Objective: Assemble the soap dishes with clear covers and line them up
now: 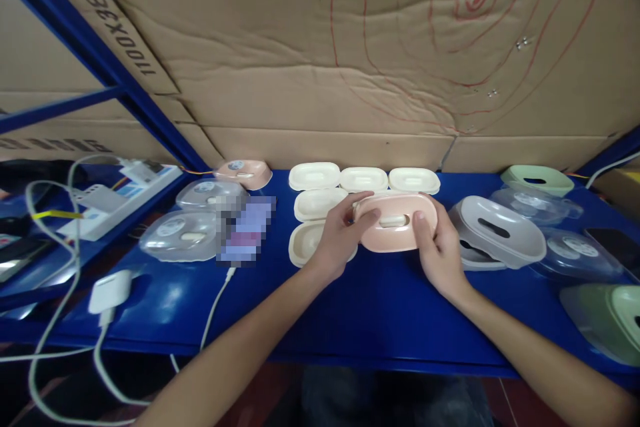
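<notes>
Our left hand [336, 240] and right hand [440, 250] each keep a closed grip on the pink box [397, 221] | mid desk [370, 310] | white boxes [363, 179] sit by the back edge.

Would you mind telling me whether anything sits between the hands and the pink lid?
Nothing visible does: the left hand and right hand already grip the pink lid at its two ends.
</notes>
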Motion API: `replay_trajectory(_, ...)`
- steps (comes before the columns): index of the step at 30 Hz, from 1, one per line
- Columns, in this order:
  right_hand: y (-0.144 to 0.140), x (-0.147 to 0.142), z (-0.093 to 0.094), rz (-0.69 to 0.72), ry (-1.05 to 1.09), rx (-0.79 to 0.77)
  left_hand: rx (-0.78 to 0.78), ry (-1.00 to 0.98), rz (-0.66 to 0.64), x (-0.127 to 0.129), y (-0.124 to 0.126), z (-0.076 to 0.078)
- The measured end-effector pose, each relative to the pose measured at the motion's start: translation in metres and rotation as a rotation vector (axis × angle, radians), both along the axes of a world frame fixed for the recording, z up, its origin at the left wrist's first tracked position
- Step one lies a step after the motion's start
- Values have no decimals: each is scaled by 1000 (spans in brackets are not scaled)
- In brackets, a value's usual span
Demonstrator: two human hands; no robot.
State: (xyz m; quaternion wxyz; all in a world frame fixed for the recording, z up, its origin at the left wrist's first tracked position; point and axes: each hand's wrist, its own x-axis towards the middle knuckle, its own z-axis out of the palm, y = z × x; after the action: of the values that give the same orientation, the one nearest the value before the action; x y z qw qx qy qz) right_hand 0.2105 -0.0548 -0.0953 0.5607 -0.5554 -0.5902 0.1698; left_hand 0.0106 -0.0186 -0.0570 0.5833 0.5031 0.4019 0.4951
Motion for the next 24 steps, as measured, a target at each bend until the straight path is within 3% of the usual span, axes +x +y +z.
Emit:
replay_trajectory(6, -3, -6, 9, -43, -16, 53, 84, 26, 82, 7, -7, -1)
replay_trajectory(14, -3, -8, 17, -24, 109, 43, 32, -44, 21, 7, -10, -3)
replay_trajectory(17, 0, -4, 15, 48, 219, -25, 32, -82, 41, 3, -4, -4)
replay_trajectory(21, 7, 3, 13, 190, 305, -164, -68, -133, -57, 0, -1, -1)
replay_trajectory(24, 9, 7, 16, 197, 246, -127, -140, -182, -140, 0, -2, 2)
